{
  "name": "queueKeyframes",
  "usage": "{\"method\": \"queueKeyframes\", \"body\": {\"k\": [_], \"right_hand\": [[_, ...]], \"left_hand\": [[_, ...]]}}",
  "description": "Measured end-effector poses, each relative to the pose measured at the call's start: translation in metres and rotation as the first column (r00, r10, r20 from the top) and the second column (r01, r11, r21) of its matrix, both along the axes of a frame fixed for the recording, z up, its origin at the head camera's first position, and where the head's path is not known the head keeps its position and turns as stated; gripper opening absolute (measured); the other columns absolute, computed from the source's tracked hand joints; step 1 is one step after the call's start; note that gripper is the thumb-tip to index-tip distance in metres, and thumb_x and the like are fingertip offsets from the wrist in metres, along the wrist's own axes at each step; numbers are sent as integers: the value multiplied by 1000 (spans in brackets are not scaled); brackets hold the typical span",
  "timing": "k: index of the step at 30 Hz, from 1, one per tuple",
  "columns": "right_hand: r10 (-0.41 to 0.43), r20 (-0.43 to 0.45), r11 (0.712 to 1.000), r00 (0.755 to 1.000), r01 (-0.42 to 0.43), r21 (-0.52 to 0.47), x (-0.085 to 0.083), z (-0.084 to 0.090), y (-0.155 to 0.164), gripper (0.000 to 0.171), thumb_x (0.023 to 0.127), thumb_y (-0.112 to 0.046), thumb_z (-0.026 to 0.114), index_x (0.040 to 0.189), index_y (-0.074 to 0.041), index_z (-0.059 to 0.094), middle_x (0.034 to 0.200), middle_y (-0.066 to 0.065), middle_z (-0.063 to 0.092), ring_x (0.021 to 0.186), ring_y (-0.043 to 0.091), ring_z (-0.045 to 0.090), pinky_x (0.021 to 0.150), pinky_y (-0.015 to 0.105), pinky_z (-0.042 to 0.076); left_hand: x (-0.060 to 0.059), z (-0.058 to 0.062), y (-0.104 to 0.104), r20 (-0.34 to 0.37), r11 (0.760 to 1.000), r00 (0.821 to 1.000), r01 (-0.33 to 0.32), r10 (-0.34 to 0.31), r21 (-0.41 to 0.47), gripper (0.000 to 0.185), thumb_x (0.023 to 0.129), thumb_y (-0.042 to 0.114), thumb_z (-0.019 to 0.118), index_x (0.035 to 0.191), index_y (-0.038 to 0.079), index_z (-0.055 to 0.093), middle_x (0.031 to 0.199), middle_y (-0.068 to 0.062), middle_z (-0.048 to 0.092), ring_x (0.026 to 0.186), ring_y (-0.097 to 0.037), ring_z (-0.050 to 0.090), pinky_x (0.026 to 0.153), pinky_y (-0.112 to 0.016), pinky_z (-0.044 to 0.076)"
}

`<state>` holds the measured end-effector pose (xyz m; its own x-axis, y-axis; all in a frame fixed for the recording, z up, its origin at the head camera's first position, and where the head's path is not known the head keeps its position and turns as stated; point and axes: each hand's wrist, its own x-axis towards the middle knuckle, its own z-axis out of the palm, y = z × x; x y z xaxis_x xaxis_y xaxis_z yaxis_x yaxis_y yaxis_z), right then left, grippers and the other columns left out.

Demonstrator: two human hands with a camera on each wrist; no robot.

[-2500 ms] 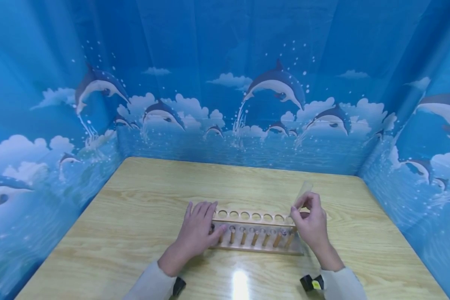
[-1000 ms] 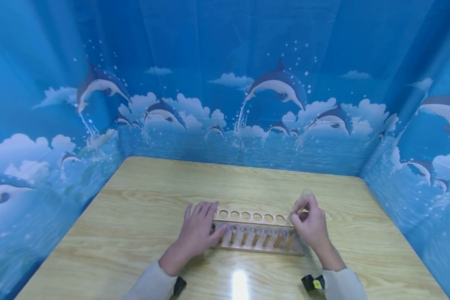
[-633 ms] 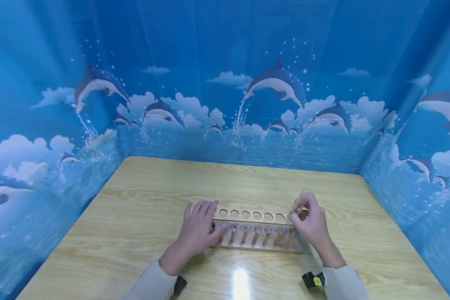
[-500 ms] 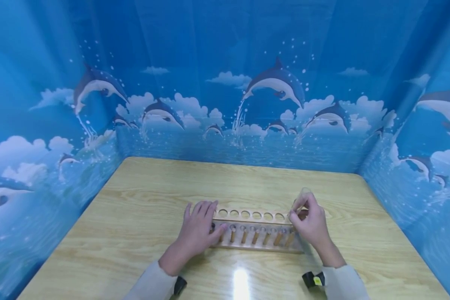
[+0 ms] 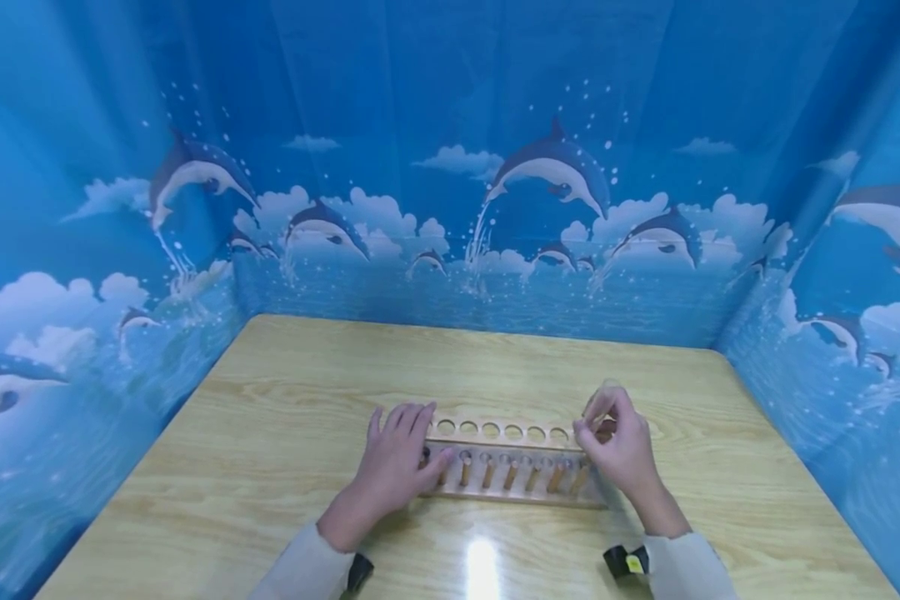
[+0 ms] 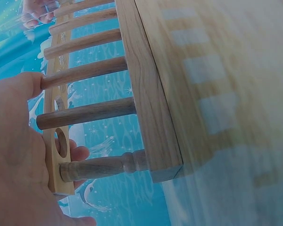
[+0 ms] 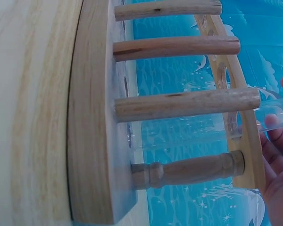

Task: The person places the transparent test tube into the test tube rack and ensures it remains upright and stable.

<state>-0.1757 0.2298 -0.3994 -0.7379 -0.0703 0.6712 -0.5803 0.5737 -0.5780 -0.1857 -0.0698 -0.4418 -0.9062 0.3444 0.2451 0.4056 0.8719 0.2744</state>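
Nearest the person, two pale sleeves (image 5: 300, 571) reach out over a light wooden table (image 5: 285, 400), and between the hands sits a wooden test-tube rack (image 5: 512, 465), lying crosswise. Its left end is under the left hand (image 5: 396, 467), which lies flat on it with the fingers straight and spread, thumb tucked against the front side by the pegs; the left wrist view shows fingertips (image 6: 78, 153) touching the upper board with the holes. At the rack's right end, the right hand (image 5: 621, 446) pinches a clear glass test tube (image 5: 607, 388) between thumb and curled fingers. That tube stands nearly upright in the last hole on the right, its open mouth poking out just above the fingers. From the right wrist camera the test tube (image 7: 198, 134) passes through the upper board and runs down to the base board beside the turned end post (image 7: 188, 170), with the fingers (image 7: 276, 141) wrapped on its upper part. Other holes along the top board show open. Beyond the table, a blue dolphin-print curtain (image 5: 450, 167) closes off three sides.
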Motion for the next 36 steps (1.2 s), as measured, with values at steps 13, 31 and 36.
{"method": "queueKeyframes", "body": {"k": [13, 31, 36], "right_hand": [[-16, -45, 999, 999, 17, 33, 0, -2, -4, 25, 71, 22, 64, 76, 0, 52, 82, 10, 59, 64, 4, 54, 51, 13, 46], [-29, 34, 999, 999, 28, 38, -19, -34, 14, 30, 75, 10, 74, 87, -4, 51, 103, 8, 62, 72, 9, 58, 57, 14, 52], [-40, 12, 998, 999, 40, 38, -6, -9, -1, 31, 73, 15, 73, 89, 3, 49, 98, 13, 61, 73, 21, 60, 60, 13, 52]], "left_hand": [[1, 1, -2, 10, 1000, 1000, 4, -4, -10, 74, 94, 58, 50, 148, 9, 38, 142, -11, 47, 134, -32, 39, 113, -65, 14], [1, -3, -1, -14, 1000, 1000, 1, -1, -15, 72, 94, 57, 51, 147, 9, 39, 140, -11, 48, 133, -31, 40, 112, -64, 18], [-1, -1, -1, -11, 1000, 1000, 0, -1, -19, 73, 94, 57, 51, 147, 8, 39, 141, -11, 47, 133, -31, 40, 112, -64, 17]]}}
